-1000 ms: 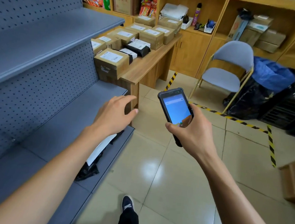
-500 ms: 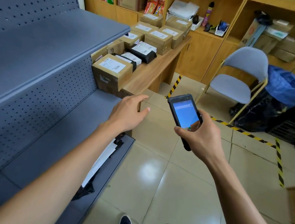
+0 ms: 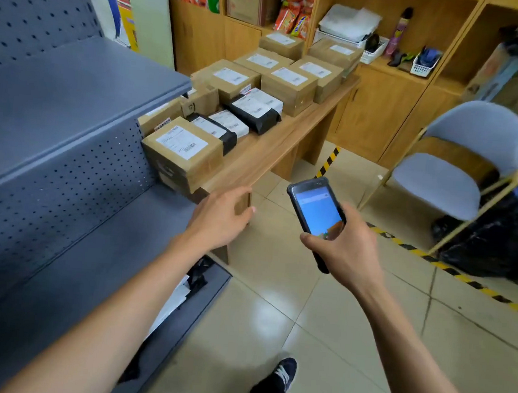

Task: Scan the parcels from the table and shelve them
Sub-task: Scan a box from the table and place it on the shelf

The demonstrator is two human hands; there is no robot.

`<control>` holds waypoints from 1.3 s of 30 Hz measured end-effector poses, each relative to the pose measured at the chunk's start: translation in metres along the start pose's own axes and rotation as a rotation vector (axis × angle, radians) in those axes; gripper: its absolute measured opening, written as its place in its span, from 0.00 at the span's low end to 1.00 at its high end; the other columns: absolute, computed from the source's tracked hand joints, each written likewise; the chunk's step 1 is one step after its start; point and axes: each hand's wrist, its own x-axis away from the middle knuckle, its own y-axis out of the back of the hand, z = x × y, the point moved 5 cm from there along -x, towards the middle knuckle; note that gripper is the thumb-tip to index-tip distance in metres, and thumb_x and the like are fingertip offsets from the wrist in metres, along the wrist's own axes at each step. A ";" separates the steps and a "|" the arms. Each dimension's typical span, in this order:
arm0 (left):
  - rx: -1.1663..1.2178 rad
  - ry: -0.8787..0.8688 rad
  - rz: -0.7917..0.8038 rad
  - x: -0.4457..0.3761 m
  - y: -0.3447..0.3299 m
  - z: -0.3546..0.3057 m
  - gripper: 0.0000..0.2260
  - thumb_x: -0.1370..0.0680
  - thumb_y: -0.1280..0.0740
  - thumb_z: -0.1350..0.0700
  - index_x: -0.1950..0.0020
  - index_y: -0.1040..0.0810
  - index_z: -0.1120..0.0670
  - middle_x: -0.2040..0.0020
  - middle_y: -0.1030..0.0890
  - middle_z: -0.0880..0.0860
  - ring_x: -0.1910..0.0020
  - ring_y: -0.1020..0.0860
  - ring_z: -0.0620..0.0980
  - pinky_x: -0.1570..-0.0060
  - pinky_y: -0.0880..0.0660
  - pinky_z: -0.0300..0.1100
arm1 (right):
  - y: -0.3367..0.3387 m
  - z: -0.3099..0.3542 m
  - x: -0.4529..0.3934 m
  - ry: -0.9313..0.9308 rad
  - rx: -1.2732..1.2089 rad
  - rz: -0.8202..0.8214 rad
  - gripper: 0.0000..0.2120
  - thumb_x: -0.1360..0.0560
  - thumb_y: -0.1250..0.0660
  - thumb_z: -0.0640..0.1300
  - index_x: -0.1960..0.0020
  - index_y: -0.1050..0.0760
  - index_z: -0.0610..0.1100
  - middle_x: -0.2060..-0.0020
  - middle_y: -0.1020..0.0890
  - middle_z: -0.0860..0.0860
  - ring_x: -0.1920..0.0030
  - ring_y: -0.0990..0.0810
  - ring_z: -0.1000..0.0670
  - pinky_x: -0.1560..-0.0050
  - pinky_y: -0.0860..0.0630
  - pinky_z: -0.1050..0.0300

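Grey shelving [image 3: 82, 95] across left of frame; wooden table [image 3: 274, 148] centre, loaded with parcels. Nearest box [image 3: 182, 153] at table's near corner, label up — lying up and left of left hand [image 3: 219, 218], close, not touching. Left fingers loosely spread, holding nothing; nearer of the two. Right hand [image 3: 345, 249] gripping scanner [image 3: 316, 216], screen up, right of centre.

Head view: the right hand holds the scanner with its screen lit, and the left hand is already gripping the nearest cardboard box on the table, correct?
Not quite. In the head view the left hand is open and holds nothing, short of the nearest cardboard box on the table. The right hand does hold the scanner, screen lit.
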 end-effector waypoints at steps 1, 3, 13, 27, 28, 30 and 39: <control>0.007 0.016 -0.018 -0.011 -0.003 -0.001 0.22 0.18 0.34 0.42 0.25 0.28 0.42 0.28 0.23 0.45 0.28 0.27 0.52 0.31 0.29 0.52 | 0.004 -0.004 -0.015 0.009 0.014 0.001 0.29 0.34 0.20 0.52 0.38 0.29 0.55 0.62 0.22 0.54 0.63 0.22 0.67 0.77 0.32 0.67; 0.047 0.064 -0.074 -0.030 -0.007 0.001 0.21 0.19 0.33 0.44 0.25 0.26 0.43 0.30 0.22 0.45 0.29 0.26 0.51 0.34 0.31 0.48 | 0.007 -0.010 -0.043 0.024 0.023 0.029 0.28 0.35 0.20 0.52 0.40 0.30 0.57 0.63 0.23 0.55 0.63 0.22 0.67 0.77 0.32 0.67; 0.249 0.375 -0.242 -0.090 -0.014 0.046 0.26 0.19 0.30 0.48 0.22 0.31 0.49 0.25 0.27 0.50 0.26 0.30 0.53 0.26 0.32 0.55 | -0.018 -0.021 -0.139 0.059 0.105 0.204 0.23 0.35 0.22 0.55 0.48 0.31 0.55 0.63 0.23 0.53 0.66 0.21 0.51 0.66 0.18 0.43; 0.637 0.934 -0.500 -0.166 -0.035 0.201 0.36 0.19 0.31 0.46 0.16 0.45 0.47 0.20 0.35 0.48 0.23 0.33 0.51 0.32 0.34 0.46 | -0.125 0.008 -0.270 0.220 0.179 0.442 0.23 0.36 0.21 0.55 0.48 0.30 0.56 0.62 0.23 0.55 0.63 0.23 0.55 0.69 0.24 0.56; 0.670 0.959 -0.520 -0.172 -0.037 0.208 0.35 0.19 0.31 0.46 0.16 0.45 0.48 0.23 0.31 0.45 0.27 0.30 0.47 0.35 0.34 0.41 | -0.132 0.012 -0.278 0.223 0.178 0.455 0.23 0.36 0.21 0.55 0.48 0.30 0.56 0.61 0.23 0.55 0.62 0.23 0.54 0.68 0.22 0.54; 0.696 0.986 -0.554 -0.180 -0.040 0.218 0.32 0.20 0.31 0.48 0.18 0.40 0.49 0.39 0.27 0.36 0.42 0.25 0.36 0.46 0.34 0.32 | -0.144 0.021 -0.292 0.225 0.163 0.487 0.23 0.36 0.21 0.55 0.48 0.30 0.56 0.61 0.23 0.54 0.62 0.23 0.53 0.66 0.20 0.51; 0.804 1.099 -0.604 -0.212 -0.040 0.234 0.25 0.21 0.28 0.48 0.27 0.32 0.51 0.34 0.22 0.48 0.37 0.22 0.53 0.38 0.23 0.55 | -0.175 0.047 -0.338 0.277 0.147 0.581 0.27 0.34 0.20 0.56 0.45 0.34 0.60 0.60 0.23 0.56 0.59 0.23 0.55 0.63 0.22 0.52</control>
